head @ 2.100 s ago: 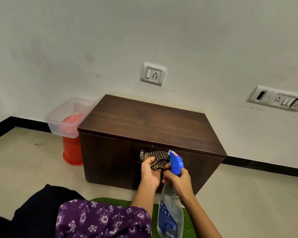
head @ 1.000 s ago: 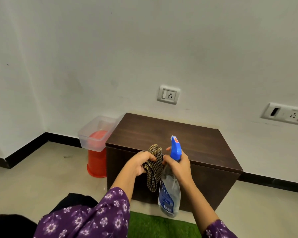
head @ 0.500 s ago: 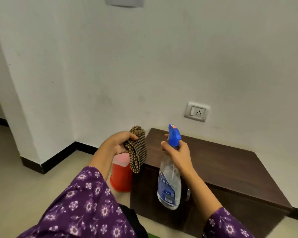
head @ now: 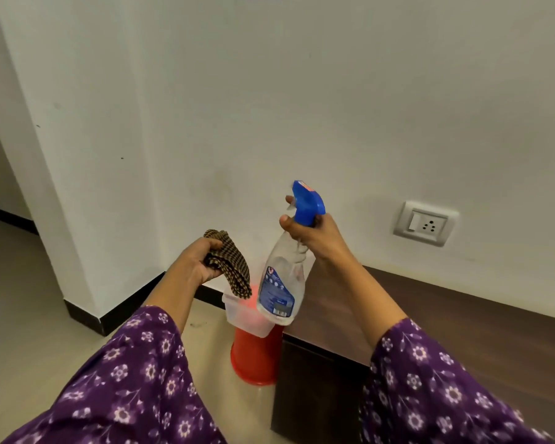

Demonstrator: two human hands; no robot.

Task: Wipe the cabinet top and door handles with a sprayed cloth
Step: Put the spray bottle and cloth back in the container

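Gripping both tools up in front of the chest, head view only: left hand is closed round a folded brown-and-black checked cloth, w/ the free end hanging below the palm. Right hand is wrapped round the neck of a clear plastic spray bottle w/ blue trigger head, fingers curled in front by the trigger; bottle tilted, nozzle end up, base low. Cloth sits just left of the bottle, near but not touching it, nozzle roughly facing that way.

Cloth looks soft, light, floppy, so prob. best bunched in the palm as it is, w/ a pad left free for wiping. Bottle looks part full, light, rigid, maybe slick if wet; the neck hold suits it.

Dark brown wooden cabinet top lies below and right of both hands, under the right forearm, well apart from the cloth. Door handles not visible. Clear plastic tub on a red bucket stands beside the cabinet's left end, under the bottle.
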